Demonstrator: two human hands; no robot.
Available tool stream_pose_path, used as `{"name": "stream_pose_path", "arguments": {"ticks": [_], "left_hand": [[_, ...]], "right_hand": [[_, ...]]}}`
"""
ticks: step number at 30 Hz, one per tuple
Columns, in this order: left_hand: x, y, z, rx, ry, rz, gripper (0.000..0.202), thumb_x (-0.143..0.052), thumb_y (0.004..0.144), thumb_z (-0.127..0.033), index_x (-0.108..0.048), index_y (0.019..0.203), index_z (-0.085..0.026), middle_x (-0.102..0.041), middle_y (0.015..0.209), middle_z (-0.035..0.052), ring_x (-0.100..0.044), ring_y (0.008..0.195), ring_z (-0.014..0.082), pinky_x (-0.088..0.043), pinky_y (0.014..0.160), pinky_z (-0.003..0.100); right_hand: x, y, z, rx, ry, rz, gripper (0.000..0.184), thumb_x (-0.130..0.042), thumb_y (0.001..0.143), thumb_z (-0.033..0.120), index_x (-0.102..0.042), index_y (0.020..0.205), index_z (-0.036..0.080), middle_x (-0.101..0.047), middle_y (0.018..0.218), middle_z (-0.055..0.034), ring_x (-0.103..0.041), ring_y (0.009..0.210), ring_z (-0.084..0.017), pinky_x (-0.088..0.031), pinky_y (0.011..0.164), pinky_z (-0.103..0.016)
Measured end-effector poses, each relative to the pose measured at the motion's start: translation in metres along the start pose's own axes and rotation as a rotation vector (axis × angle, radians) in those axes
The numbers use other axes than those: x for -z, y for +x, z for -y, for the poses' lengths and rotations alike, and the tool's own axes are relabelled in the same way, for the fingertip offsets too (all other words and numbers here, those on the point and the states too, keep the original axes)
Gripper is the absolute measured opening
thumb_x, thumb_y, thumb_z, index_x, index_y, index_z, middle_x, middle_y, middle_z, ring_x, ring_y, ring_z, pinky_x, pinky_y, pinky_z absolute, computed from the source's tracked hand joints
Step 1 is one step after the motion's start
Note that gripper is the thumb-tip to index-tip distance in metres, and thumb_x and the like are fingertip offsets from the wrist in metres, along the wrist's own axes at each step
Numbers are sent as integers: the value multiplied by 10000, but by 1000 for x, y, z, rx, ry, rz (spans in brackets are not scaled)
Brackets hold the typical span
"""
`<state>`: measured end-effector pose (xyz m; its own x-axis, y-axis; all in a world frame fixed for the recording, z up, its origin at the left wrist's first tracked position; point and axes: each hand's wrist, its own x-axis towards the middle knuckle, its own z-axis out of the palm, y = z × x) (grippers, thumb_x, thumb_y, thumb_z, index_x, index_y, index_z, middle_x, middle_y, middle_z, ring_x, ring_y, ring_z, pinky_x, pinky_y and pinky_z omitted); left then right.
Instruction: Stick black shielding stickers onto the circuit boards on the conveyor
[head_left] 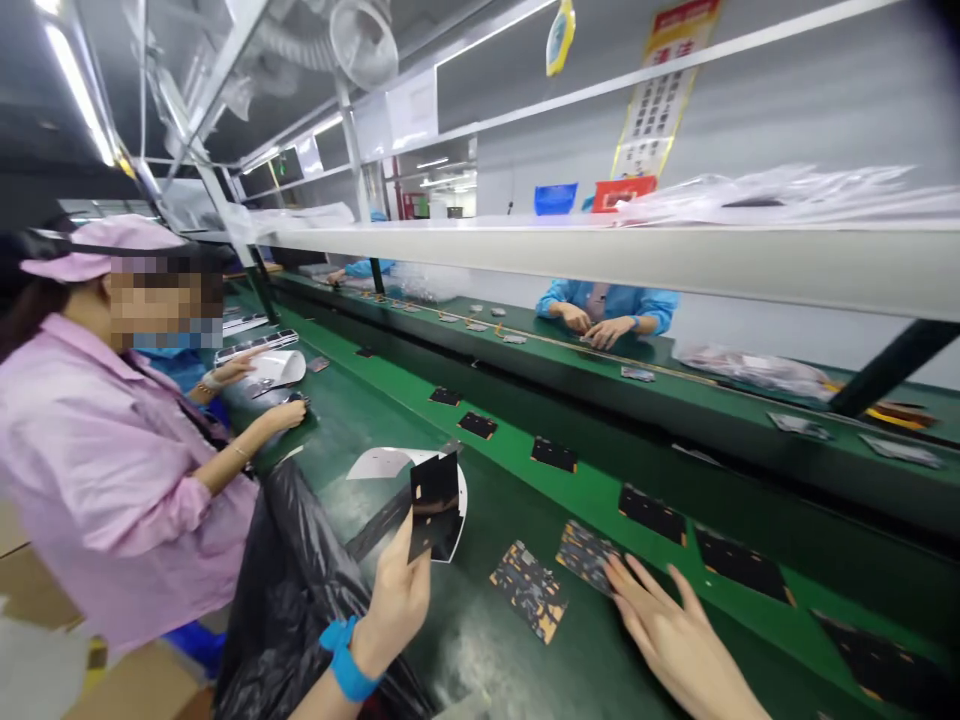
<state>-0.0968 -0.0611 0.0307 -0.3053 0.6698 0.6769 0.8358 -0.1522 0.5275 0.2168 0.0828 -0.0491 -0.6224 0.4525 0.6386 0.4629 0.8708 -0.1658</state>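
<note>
My left hand, with a blue band around its wrist, is closed on a flat black sheet with small cutouts, held upright between thumb and fingers. Behind it a curled white backing sheet lies on the bench. My right hand has its fingers stretched out, the tips touching the edge of a flat grey, black and orange patterned board. Another patterned board lies between my two hands.
Several black pieces sit in a row on the green belt. A black plastic bag hangs at the bench edge. A co-worker in pink works at left; a blue-sleeved person sits opposite. A long shelf crosses overhead.
</note>
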Motion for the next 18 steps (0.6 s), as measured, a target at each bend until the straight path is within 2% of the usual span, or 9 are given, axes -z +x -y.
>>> {"name": "stream_pose_path", "arguments": {"ticks": [4,6,8,10,11,12,14,16,18], "left_hand": [[9,0,1,76,17,-63,287,-467,937,-230,-748,997,-221,-768,981,29,-742,887,219,-600,849,258],[11,-1,6,150,27,-129,226,-533,912,-258,-752,889,-203,-774,887,27,-745,816,232,-610,811,270],[10,-2,10,232,38,-199,186,-586,887,-267,-742,854,-171,-772,824,46,-740,795,249,-609,818,299],[4,-4,12,297,33,-235,170,-624,873,-271,-735,883,-144,-773,834,67,-731,836,255,-593,865,315],[1,-4,12,329,30,-238,176,-640,866,-283,-733,903,-139,-774,865,73,-724,873,254,-581,893,315],[-3,-4,11,357,27,-231,190,-655,857,-303,-733,917,-140,-773,899,74,-716,909,253,-567,924,316],[-11,-5,6,385,26,-214,238,-667,845,-367,-735,918,-152,-767,943,73,-700,950,258,-532,990,339],[-16,-5,3,377,36,-227,305,-656,837,-440,-739,880,-150,-756,941,94,-690,958,287,-485,1057,411],[-18,-6,5,382,41,-227,379,-639,838,-483,-737,864,-117,-743,947,145,-681,990,341,-439,1092,501]], "right_hand": [[37,-63,-14,-22,-215,307,407,-467,926,323,-638,1289,392,-669,1254,-17,-635,1142,-354,-554,877,-603],[53,-75,-5,-34,-235,302,441,-491,915,340,-581,1326,472,-685,1222,-2,-640,1128,-345,-577,842,-575],[60,-69,16,-51,-237,225,495,-506,915,324,-518,1392,458,-722,1148,-41,-660,1083,-367,-581,793,-584],[54,-48,44,-111,-212,195,545,-479,942,246,-440,1484,293,-682,1223,-142,-637,1125,-398,-554,856,-613],[47,-34,58,-115,-201,207,542,-457,963,244,-408,1503,235,-639,1292,-157,-621,1167,-374,-548,904,-587],[36,-19,71,-112,-187,230,531,-441,985,283,-390,1508,210,-589,1365,-136,-585,1229,-335,-531,971,-555],[14,8,92,-89,-147,288,526,-436,1007,425,-393,1499,242,-495,1468,-42,-494,1335,-245,-460,1093,-479],[-4,25,102,-85,-30,424,569,-394,1018,504,-414,1482,176,-432,1508,-72,-425,1387,-227,-332,1176,-482],[-9,26,105,-139,74,546,590,-375,1025,512,-461,1444,105,-439,1494,-124,-409,1396,-244,-210,1211,-508]]}}
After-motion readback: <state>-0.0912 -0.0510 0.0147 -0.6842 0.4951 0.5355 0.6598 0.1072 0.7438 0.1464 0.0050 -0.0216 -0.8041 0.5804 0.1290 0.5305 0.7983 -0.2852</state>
